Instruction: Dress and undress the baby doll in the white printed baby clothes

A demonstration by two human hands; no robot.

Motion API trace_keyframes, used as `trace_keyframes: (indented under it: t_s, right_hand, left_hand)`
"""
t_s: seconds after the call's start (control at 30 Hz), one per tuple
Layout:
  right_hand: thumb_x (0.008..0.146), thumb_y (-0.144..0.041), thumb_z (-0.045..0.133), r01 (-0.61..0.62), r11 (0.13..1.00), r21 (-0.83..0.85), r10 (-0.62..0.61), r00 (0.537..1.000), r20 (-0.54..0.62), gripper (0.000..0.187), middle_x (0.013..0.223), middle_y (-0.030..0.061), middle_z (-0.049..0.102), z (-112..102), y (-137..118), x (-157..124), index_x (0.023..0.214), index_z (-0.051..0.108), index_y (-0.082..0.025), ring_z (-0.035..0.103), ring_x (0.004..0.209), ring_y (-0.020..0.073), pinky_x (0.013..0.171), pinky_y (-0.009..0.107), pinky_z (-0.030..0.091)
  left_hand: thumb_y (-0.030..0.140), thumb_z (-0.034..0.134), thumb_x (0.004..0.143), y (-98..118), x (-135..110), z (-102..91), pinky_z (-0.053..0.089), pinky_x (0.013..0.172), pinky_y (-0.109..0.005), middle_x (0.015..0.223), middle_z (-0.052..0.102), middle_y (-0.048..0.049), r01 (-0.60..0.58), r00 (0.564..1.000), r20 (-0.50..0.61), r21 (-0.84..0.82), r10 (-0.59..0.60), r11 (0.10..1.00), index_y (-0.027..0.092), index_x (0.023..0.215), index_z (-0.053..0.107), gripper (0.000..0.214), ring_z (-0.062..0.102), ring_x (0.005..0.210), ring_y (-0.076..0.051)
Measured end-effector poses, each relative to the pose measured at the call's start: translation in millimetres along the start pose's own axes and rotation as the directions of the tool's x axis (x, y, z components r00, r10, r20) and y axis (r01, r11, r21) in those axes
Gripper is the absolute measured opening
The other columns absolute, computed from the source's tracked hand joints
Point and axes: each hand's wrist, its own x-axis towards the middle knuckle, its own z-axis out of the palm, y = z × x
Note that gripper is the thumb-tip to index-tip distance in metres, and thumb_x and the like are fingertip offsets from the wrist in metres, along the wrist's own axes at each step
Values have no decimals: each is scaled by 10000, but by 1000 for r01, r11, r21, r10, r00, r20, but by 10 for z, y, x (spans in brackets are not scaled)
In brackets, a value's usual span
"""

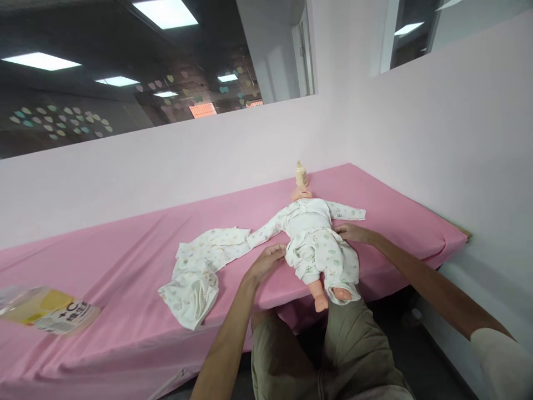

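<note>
A baby doll (pixel 302 193) lies on its back on the pink-covered table, head toward the wall. It wears a white printed top (pixel 275 223) with its arms spread, and white printed pants (pixel 333 253). Both feet (pixel 321 302) stick out past the leg openings at the table's front edge. With fingers closed, my left hand (pixel 266 262) holds the left side of the pants near the waist. On the opposite side, my right hand (pixel 353 233) grips the waistband, its fingertips partly hidden by the cloth.
A crumpled printed baby garment (pixel 197 272) lies left of the doll. A small cream bottle (pixel 301 174) stands behind its head. At the far left, a large labelled bottle (pixel 54 311) lies on the pink sheet (pixel 137 244). Walls border the table behind and at right.
</note>
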Motion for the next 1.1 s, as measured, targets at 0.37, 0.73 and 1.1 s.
trace_keyframes:
  t_s: [0.37,0.73,1.1]
  right_hand:
    - [788,-325,565,5,1000,19,0,961,-275,174,857,15,651,72,-327,52,849,648,-185,571,799,164,717,281,437]
    - [765,-411,644,-8,991,-136,26,991,132,254,680,-15,552,281,-1233,239,897,683,-197,418,579,104,530,245,315]
    - [795,-354,627,260,963,71,-266,958,110,219,883,28,607,512,-1381,400,941,636,-190,521,734,127,618,238,416]
  left_hand:
    - [398,681,777,125,129,218,410,839,-287,921,662,-50,-96,990,-92,116,107,989,162,940,688,287,575,857,-162]
    - [324,600,805,218,98,491,359,619,-236,774,520,8,-204,945,-165,380,283,902,184,815,524,160,450,681,-120]
    - [414,658,796,332,111,455,422,829,-305,1025,635,-90,-150,988,-30,15,151,989,154,1104,591,410,584,918,-197]
